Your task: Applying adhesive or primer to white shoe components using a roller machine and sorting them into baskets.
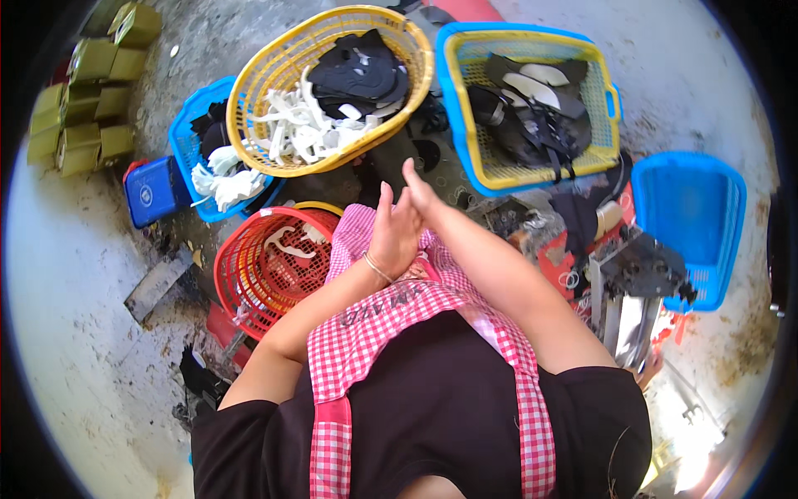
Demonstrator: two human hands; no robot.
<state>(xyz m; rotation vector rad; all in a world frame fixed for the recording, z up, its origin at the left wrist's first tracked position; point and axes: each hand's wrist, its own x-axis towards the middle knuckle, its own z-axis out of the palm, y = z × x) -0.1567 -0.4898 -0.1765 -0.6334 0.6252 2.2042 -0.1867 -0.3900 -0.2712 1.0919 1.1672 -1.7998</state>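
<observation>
My left hand (394, 231), with a bracelet at its wrist, is held upright in front of my checked apron (366, 320). Its fingers are stretched out. Against it lies my right hand (421, 195), palm toward palm, fingers also extended. I see nothing held between them, though the inner palms are hidden. Beyond my hands stands a yellow oval basket (243, 87) with white strip-like pieces (307, 125) and black shaped pieces (357, 71). A red basket (229, 258) by my left forearm contains a few white pieces (287, 241).
A blue-and-yellow crate (611, 112) at the far right holds black and white parts. Blue baskets (187, 116) (690, 200) stand on both sides. Yellowish blocks (96, 62) are stacked far left, near a small blue bin (155, 193). Metal equipment (640, 266) is beside my right arm.
</observation>
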